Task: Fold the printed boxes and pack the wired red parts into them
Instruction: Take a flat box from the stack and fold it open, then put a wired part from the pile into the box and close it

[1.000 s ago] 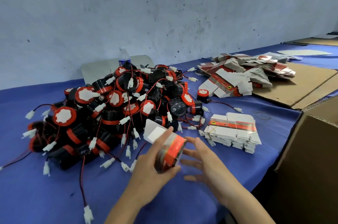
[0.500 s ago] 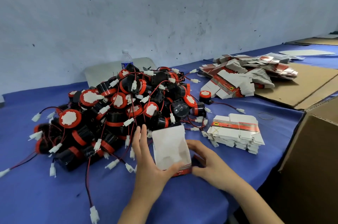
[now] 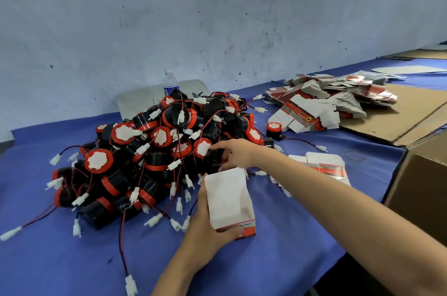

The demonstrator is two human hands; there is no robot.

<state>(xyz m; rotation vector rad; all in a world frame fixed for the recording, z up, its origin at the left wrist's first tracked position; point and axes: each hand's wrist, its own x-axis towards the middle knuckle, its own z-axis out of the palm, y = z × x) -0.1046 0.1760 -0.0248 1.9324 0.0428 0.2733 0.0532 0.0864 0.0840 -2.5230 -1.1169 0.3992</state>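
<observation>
To count: two hands, one folded box [image 3: 227, 201], and one big pile of wired red parts [image 3: 154, 150], too tangled to number. Add one single part [image 3: 273, 129] standing apart, just right of the pile. Two lots of flat boxes: a small stack [image 3: 324, 165] beside the right forearm and a large sprawled heap [image 3: 326, 104] further back, partly on a cardboard sheet [image 3: 411, 116]. Also one water bottle [image 3: 170, 83] behind the pile, one rubber band [image 3: 354, 155] on the blue cloth [image 3: 72, 259], and one brown carton [image 3: 423, 174] at the right edge.

Gripping the folded box with the left hand [image 3: 205, 230], thumb across the printed lower front, fingers up the left wall. Held just in front of the pile, low over or on the cloth, cannot tell which. Mouth open upward and toward the camera, showing only white card inside. Cannot see into the carton.

Reaching with the right hand [image 3: 235, 153] into the near side of the pile, fingertips on a white-capped part [image 3: 203, 148]. Cannot tell whether pinching it or only touching. Hands apart.

Against half a second ago: right hand gone from the box's right side to the pile, leaving the box to the left hand alone.
</observation>
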